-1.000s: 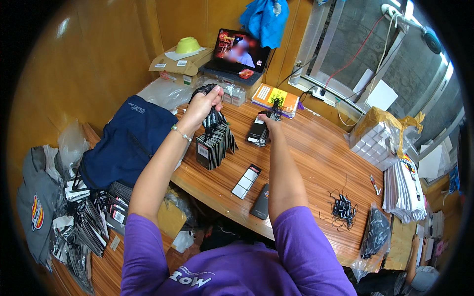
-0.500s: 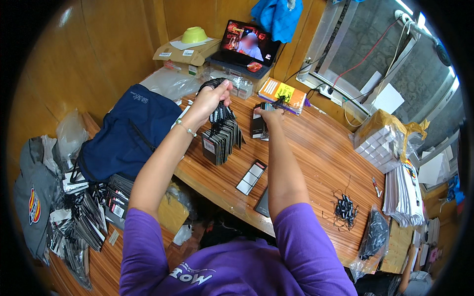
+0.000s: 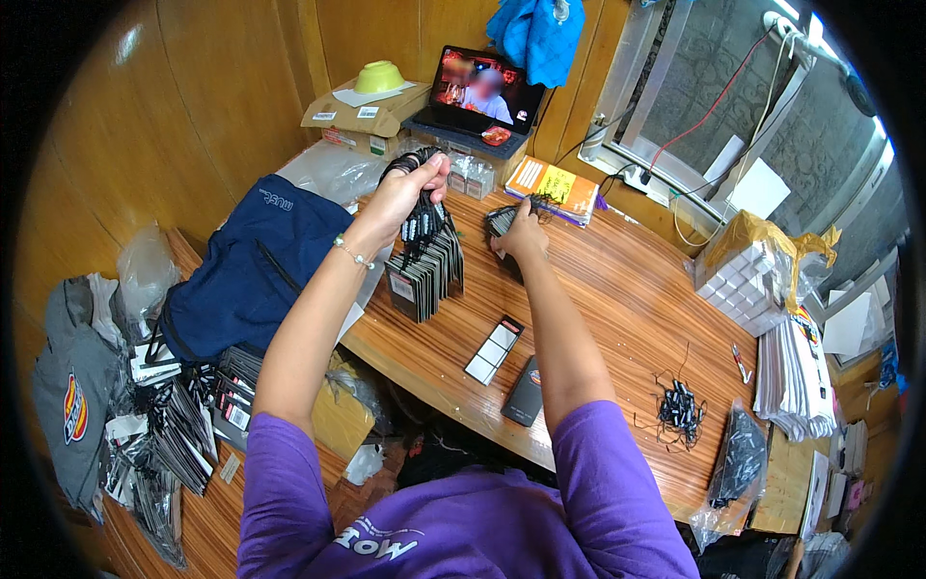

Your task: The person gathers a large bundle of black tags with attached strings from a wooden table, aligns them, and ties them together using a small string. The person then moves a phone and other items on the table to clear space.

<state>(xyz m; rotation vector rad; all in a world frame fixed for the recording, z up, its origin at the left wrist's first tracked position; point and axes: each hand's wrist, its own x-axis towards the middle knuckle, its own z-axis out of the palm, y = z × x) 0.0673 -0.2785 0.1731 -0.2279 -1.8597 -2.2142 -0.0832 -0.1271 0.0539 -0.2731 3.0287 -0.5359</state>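
Observation:
My left hand (image 3: 403, 196) is closed round the black strings (image 3: 422, 230) of a bunch of hang tags (image 3: 424, 280). The tags fan out below it in a dense row, their lower edges at the tabletop. Farther right, my right hand (image 3: 524, 236) grips a second stack of black hang tags (image 3: 501, 222), with black strings (image 3: 545, 203) trailing beyond it; my fingers partly hide this stack. Nearer to me lie a tag with white panels (image 3: 494, 349) and a plain black tag (image 3: 525, 393), both flat on the table.
A navy bag (image 3: 256, 261) and heaped tags (image 3: 183, 425) lie on the left. At the back stand a laptop (image 3: 482, 92) and a cardboard box (image 3: 367, 116). To the right are a pile of black strings (image 3: 679, 413), wrapped white boxes (image 3: 743, 280) and a paper stack (image 3: 793, 376).
My right hand has turned and shifted on its tag stack. My right forearm has moved right, uncovering more of the black tag. My left hand still holds the bunch, slightly farther left.

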